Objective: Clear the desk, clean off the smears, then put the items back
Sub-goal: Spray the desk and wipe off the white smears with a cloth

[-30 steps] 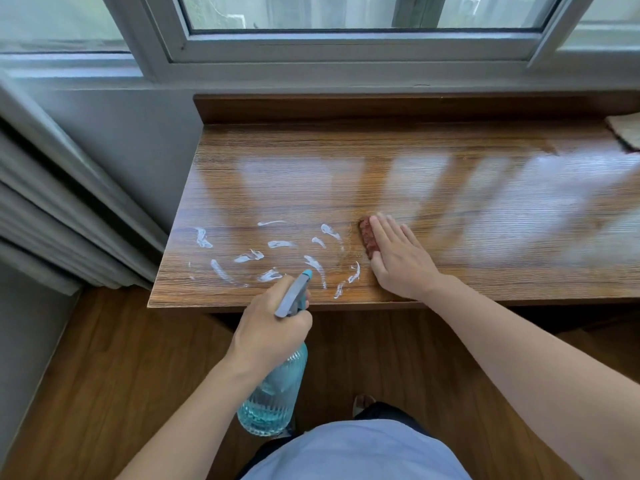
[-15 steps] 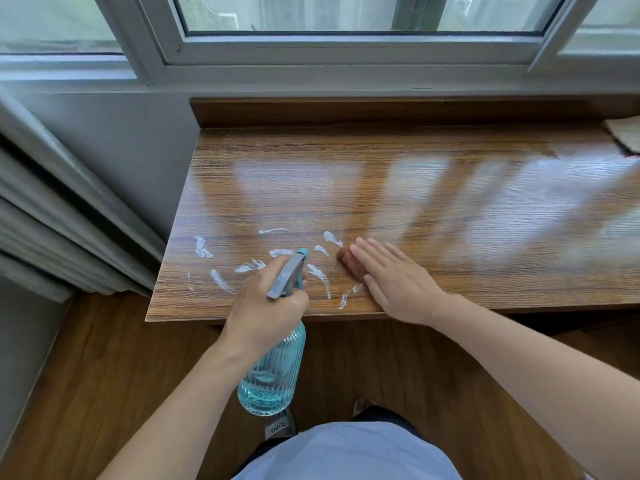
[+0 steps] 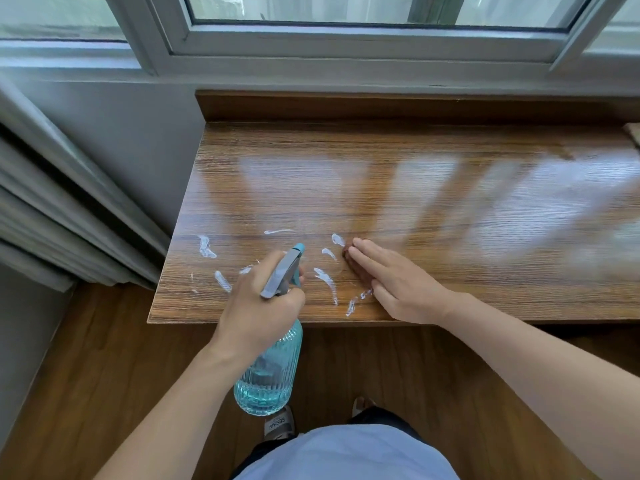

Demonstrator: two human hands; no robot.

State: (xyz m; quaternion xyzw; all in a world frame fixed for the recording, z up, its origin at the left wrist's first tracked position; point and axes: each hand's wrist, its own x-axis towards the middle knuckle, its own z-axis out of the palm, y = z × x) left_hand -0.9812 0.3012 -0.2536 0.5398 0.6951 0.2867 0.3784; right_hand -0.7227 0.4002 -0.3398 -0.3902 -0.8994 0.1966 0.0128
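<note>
We stand at a glossy wooden table (image 3: pixel 415 174) under a window (image 3: pixel 346 32), with our two hands at its near left corner. Our left hand (image 3: pixel 258 308), at 6 o'clock of the frame, is wrapped tight around the neck of a spray bottle (image 3: pixel 265 382); the ribbed blue body hangs below the table's front edge, and the grey trigger head points to 12 o'clock over the wood. Our right hand (image 3: pixel 398 282), at 3 o'clock from the bottle's nozzle, lies flat with fingers straight, pressing a brown cloth (image 3: pixel 355 268) onto the table; only the cloth's edge shows past the fingertips. White smears (image 3: pixel 327 280) are scattered over the corner: some between our two hands, one just at 11 o'clock of the cloth, others at 9 and 10 o'clock from the left hand near the table's left edge. Grey curtains (image 3: pixel 52 209) hang at 9 o'clock, beside the table. A shoe (image 3: pixel 278 424) shows on the wooden floor (image 3: pixel 104 358) at 6 o'clock.
</note>
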